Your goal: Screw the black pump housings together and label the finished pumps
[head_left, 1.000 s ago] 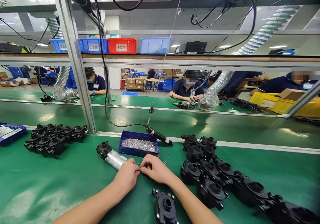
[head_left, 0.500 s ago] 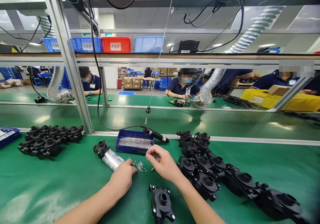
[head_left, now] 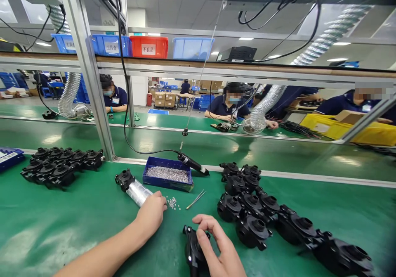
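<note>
My left hand rests on the green mat with its fingers curled together, against the end of a silvery clear-wrapped cylinder. What it holds, if anything, is hidden. A small heap of tiny shiny metal pieces, perhaps nuts, lies right by its fingertips. Over a black plastic housing at the front is my right hand. Its thumb and fingers are bent into a pinch, covering part of the housing; anything between them is too small to make out. Tweezers lie on the mat between the hands and the tray.
A blue tray full of small metal pieces stands behind the heap. A black corded screwdriver leans on its corner. Black housings stand in groups at left and right. A metal post rises at the left.
My right hand has moved from beside the blue tray down towards me, over the front black housing, uncovering the tweezers. My left hand stays by the metal pieces. The view has tilted slightly.
</note>
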`<state>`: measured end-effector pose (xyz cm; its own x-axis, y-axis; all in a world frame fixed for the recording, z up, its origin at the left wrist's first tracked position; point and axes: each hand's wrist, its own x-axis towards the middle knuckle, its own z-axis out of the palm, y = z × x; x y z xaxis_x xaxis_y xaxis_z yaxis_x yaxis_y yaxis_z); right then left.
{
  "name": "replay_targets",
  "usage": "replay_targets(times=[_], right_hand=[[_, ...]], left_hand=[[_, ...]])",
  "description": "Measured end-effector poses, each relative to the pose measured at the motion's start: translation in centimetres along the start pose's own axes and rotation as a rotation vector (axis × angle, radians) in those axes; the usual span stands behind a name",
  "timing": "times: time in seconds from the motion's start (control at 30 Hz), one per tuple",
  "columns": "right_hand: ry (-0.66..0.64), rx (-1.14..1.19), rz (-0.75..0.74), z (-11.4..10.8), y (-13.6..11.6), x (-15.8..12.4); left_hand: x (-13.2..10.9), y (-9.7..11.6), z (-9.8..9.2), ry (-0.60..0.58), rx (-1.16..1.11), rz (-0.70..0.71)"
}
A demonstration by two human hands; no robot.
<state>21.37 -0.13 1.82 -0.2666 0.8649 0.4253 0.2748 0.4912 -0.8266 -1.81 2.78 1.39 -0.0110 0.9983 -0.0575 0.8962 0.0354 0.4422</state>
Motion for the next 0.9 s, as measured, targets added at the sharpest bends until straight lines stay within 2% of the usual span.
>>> replay_targets(times=[0.17, 0.27, 0.43, 0.5, 0.67, 0.9], right_hand=[[0.044, 0.08, 0.059, 1.5, 1.5, -1.1], [0.093, 0.119, 0.089, 2.1, 1.9, -1.6], [0.158, 0.219, 0.107, 2.8, 2.6, -2.3], [0.153, 0.23, 0.088, 2.8, 2.8, -2.3], [0.204, 0.227, 0.094, 3.3, 2.7, -2.4], [0.376, 0.237, 0.158, 5.5, 1.1, -2.6]], left_hand=[[-0.5, 0.7, 0.3, -0.021, -0.118, -0.046], [-1.9, 1.9, 0.5, -0.052, -0.319, -0.036], [-3.6, 3.8, 1.6, -0.357, -0.799, -0.152], [-3.4, 4.0, 2.0, -0.416, -0.948, -0.224], [-3.0, 4.1, 2.4, -0.431, -1.176, -0.361], [-2.9, 4.0, 2.0, -0.471, -1.346, -0.54]])
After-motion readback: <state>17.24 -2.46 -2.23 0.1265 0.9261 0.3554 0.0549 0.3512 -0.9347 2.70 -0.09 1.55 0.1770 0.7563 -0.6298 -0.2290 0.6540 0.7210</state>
